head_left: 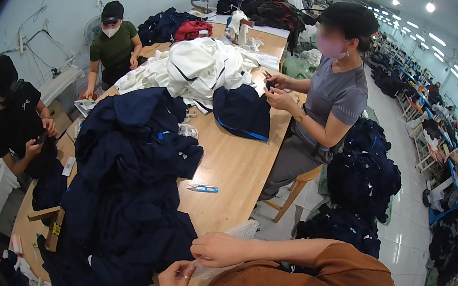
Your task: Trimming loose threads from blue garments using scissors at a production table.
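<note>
One translucent plastic sheet (244,231), whitish, crinkled, partly hidden

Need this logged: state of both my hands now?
Left hand: closed, fingertips pinched; anything held is too small to tell.
Right hand: closed, fingers curled; anything held can't be told.

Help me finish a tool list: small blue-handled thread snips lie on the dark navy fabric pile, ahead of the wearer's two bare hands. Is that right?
Not quite: the head view shows the blue-handled snips on the bare tan wooden tabletop, not the navy fabric pile. They do lie ahead of the left hand and right hand.
</note>
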The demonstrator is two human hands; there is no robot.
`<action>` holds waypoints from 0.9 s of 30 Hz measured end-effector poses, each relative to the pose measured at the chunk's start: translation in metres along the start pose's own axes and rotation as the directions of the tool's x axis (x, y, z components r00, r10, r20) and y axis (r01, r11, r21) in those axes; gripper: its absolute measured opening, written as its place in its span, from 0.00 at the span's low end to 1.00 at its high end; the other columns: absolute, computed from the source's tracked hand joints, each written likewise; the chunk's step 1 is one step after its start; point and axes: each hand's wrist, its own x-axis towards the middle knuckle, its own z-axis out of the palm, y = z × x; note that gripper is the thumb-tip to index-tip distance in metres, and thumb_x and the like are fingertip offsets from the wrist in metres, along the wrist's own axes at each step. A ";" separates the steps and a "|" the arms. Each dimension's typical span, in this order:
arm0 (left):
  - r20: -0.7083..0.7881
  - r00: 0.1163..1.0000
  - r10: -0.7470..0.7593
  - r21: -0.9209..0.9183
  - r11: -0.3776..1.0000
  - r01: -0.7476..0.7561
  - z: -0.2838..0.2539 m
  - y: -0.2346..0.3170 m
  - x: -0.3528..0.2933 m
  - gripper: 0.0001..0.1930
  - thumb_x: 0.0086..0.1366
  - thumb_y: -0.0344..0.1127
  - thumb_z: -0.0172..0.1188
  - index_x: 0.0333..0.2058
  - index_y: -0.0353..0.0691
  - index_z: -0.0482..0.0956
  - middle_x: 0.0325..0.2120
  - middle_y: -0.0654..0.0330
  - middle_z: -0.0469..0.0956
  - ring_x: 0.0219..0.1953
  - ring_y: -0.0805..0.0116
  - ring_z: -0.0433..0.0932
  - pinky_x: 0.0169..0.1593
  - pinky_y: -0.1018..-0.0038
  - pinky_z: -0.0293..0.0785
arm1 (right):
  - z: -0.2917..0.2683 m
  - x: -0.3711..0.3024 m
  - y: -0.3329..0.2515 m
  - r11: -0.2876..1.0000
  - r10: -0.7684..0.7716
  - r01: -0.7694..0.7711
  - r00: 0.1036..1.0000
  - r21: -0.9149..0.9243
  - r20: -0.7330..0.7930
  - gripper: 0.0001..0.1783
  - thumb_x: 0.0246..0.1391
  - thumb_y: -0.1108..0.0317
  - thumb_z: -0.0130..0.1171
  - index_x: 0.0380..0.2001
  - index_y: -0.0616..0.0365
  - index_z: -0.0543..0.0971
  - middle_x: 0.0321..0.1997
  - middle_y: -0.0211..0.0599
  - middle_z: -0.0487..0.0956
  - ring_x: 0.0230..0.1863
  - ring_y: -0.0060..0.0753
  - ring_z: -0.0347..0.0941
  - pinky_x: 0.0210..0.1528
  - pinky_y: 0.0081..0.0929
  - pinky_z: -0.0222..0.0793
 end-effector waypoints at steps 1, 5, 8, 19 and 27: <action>-0.002 1.000 0.000 0.000 1.000 0.000 -0.002 -0.004 0.000 0.07 0.54 0.32 0.63 0.28 0.34 0.79 0.22 0.57 0.79 0.23 0.70 0.77 0.31 0.78 0.71 | 0.000 0.000 0.000 1.000 -0.002 0.002 1.000 -0.001 0.001 0.08 0.46 0.65 0.56 0.25 0.58 0.72 0.26 0.40 0.71 0.33 0.44 0.71 0.35 0.37 0.66; 0.041 0.997 0.067 0.075 0.995 -0.070 -0.004 -0.003 0.000 0.08 0.53 0.31 0.63 0.29 0.33 0.79 0.23 0.56 0.79 0.24 0.70 0.78 0.31 0.78 0.72 | 0.005 0.002 0.000 1.000 0.012 -0.013 0.999 0.028 0.053 0.08 0.48 0.64 0.56 0.26 0.57 0.73 0.27 0.40 0.75 0.33 0.46 0.73 0.35 0.38 0.67; 0.051 0.995 0.086 0.111 0.990 -0.092 -0.005 0.006 0.001 0.08 0.53 0.31 0.63 0.29 0.32 0.79 0.24 0.56 0.80 0.25 0.69 0.78 0.32 0.78 0.72 | 0.003 0.004 -0.001 1.000 0.027 -0.027 0.996 -0.005 0.082 0.09 0.47 0.64 0.56 0.25 0.58 0.74 0.27 0.42 0.77 0.33 0.47 0.74 0.33 0.39 0.68; 0.066 0.992 0.104 0.134 0.985 -0.112 -0.005 0.011 0.002 0.08 0.53 0.31 0.63 0.30 0.33 0.79 0.25 0.54 0.79 0.27 0.67 0.79 0.33 0.77 0.73 | 0.003 0.002 0.003 1.000 0.003 -0.003 0.998 0.000 0.070 0.07 0.48 0.64 0.56 0.27 0.55 0.74 0.25 0.39 0.76 0.29 0.46 0.74 0.29 0.40 0.67; 0.043 0.994 0.103 0.176 0.978 -0.109 -0.002 0.004 0.002 0.07 0.54 0.32 0.63 0.29 0.35 0.79 0.26 0.55 0.79 0.27 0.64 0.79 0.33 0.75 0.73 | 0.014 0.003 0.006 0.987 -0.161 0.158 0.982 -0.037 -0.102 0.06 0.43 0.68 0.56 0.24 0.57 0.73 0.25 0.38 0.71 0.28 0.47 0.72 0.28 0.39 0.67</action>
